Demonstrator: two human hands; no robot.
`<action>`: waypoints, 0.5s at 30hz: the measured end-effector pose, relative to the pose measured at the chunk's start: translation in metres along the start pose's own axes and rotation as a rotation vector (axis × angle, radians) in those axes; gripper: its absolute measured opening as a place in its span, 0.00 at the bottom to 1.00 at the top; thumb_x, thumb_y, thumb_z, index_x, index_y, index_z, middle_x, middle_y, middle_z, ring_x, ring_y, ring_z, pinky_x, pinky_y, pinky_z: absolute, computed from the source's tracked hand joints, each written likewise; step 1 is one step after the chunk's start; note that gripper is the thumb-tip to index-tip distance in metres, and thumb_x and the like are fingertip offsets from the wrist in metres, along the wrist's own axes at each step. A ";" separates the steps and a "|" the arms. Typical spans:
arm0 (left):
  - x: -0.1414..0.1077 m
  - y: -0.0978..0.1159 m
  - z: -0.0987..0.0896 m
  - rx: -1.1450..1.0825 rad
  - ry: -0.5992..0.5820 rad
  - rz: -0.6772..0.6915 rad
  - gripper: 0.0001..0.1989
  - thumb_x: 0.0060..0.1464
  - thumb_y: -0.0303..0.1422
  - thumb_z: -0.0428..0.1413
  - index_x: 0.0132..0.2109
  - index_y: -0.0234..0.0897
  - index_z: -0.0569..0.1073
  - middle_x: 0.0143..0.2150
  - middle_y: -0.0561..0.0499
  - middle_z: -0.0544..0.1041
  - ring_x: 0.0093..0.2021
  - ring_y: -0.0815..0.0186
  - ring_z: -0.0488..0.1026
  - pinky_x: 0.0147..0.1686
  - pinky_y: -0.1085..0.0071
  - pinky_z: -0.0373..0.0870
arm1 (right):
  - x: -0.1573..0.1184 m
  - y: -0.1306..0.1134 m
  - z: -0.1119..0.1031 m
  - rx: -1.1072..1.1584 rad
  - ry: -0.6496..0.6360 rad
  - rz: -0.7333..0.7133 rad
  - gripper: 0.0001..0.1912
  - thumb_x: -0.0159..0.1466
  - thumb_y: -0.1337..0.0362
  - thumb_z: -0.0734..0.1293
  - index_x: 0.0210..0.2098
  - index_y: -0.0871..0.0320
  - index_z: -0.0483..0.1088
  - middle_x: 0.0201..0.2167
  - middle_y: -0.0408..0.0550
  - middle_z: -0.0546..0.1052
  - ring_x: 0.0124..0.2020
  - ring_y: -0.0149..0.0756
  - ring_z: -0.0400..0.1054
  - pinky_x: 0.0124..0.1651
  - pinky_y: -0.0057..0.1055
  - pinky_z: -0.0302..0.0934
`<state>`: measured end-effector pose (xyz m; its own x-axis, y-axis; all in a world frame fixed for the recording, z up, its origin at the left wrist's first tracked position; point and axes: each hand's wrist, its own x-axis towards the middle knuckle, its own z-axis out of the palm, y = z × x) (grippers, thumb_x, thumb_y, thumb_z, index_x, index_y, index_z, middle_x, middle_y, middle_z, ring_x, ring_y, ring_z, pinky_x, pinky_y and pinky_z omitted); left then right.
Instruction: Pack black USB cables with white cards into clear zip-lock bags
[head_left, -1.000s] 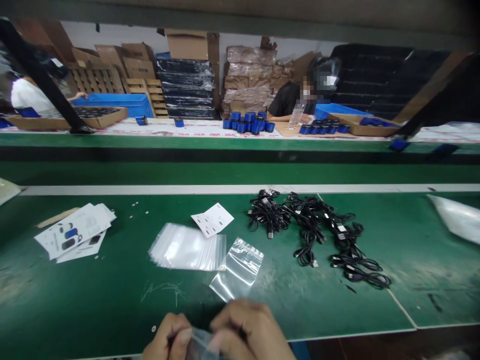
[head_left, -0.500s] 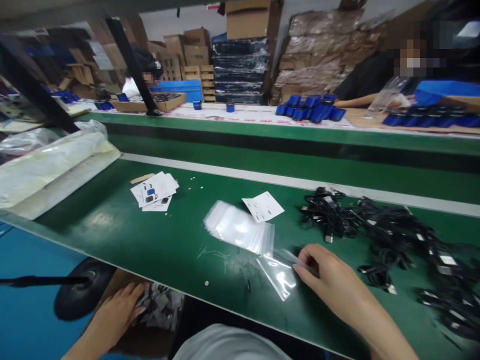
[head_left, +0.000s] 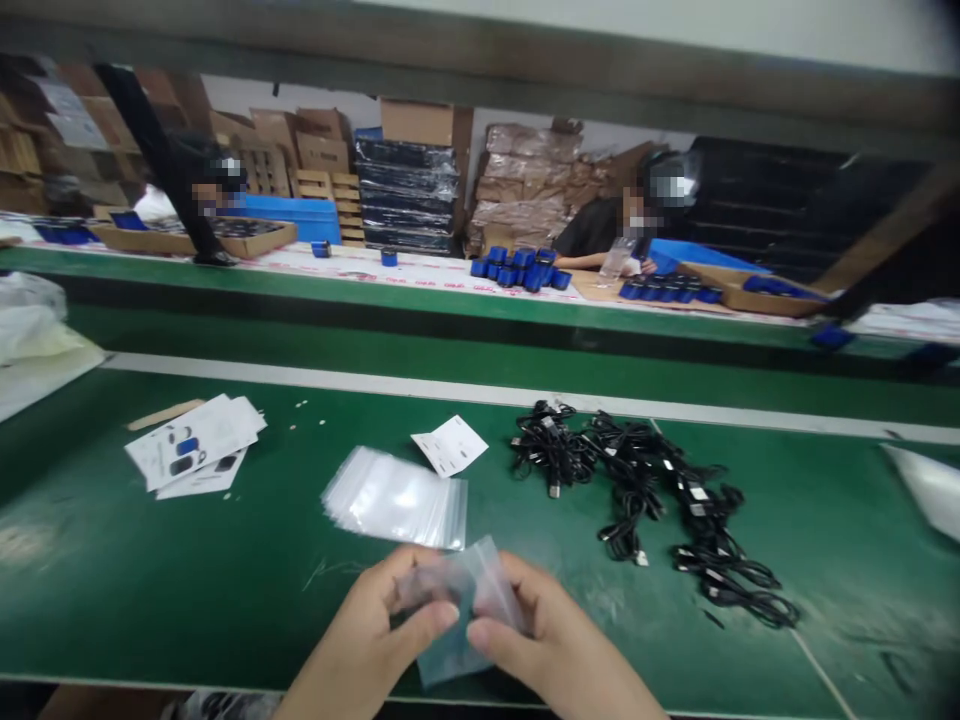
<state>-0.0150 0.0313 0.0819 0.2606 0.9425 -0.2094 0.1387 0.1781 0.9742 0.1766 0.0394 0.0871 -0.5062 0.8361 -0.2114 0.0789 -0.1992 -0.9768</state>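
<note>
Both my hands meet over the near part of the green table, holding one clear plastic bag (head_left: 454,665) between them. My left hand (head_left: 382,615) pinches the bag's left side, thumb in front. The thumb and fingers of my right hand (head_left: 532,625) close on its right side. Whether anything is inside the bag cannot be made out. Just beyond my hands lies a fanned stack of clear bags (head_left: 394,495). A folded white leaflet (head_left: 451,446) touches the stack's far edge. To the right, bundled black cables (head_left: 630,470) with metal plugs lie in a loose heap.
Printed leaflets (head_left: 196,445) lie at the left. A white strip (head_left: 337,381) crosses the green table (head_left: 285,620). On the raised bench behind are blue cylindrical items (head_left: 517,268) and cardboard trays (head_left: 255,240). Two people sit beyond. A beam (head_left: 480,50) runs overhead.
My left hand has come up from the box of small grey pieces below the table edge. My right hand has moved left with the bag, and both hands now grip it. The view has turned right.
</note>
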 end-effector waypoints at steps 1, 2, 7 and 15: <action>0.004 0.000 0.001 -0.026 -0.051 -0.026 0.10 0.53 0.41 0.57 0.35 0.38 0.72 0.29 0.54 0.76 0.32 0.66 0.74 0.34 0.73 0.68 | -0.001 0.001 -0.002 0.076 -0.006 -0.004 0.07 0.60 0.64 0.67 0.34 0.57 0.64 0.27 0.37 0.63 0.29 0.28 0.55 0.33 0.24 0.51; 0.005 0.000 0.002 -0.029 -0.082 -0.046 0.12 0.53 0.42 0.57 0.30 0.37 0.70 0.24 0.56 0.72 0.27 0.68 0.70 0.30 0.75 0.65 | -0.003 0.002 -0.004 0.138 -0.012 -0.007 0.09 0.59 0.63 0.69 0.33 0.58 0.64 0.26 0.36 0.62 0.28 0.27 0.54 0.32 0.24 0.49; -0.001 0.001 -0.004 0.047 -0.141 -0.185 0.20 0.48 0.50 0.57 0.29 0.36 0.67 0.20 0.60 0.64 0.20 0.73 0.62 0.22 0.77 0.56 | -0.002 0.012 -0.015 0.333 -0.071 0.021 0.16 0.53 0.58 0.75 0.29 0.60 0.66 0.25 0.37 0.63 0.25 0.24 0.55 0.29 0.22 0.49; -0.013 -0.014 -0.017 0.496 0.425 -0.063 0.14 0.50 0.46 0.54 0.34 0.41 0.71 0.30 0.53 0.73 0.31 0.62 0.70 0.32 0.70 0.66 | 0.015 0.029 -0.003 -0.229 0.299 0.030 0.07 0.56 0.63 0.67 0.24 0.61 0.70 0.19 0.40 0.66 0.22 0.29 0.60 0.26 0.25 0.52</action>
<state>-0.0369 0.0215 0.0723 -0.1484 0.9822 -0.1148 0.5919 0.1812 0.7854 0.1735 0.0475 0.0558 -0.2301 0.9506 -0.2082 0.2968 -0.1352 -0.9453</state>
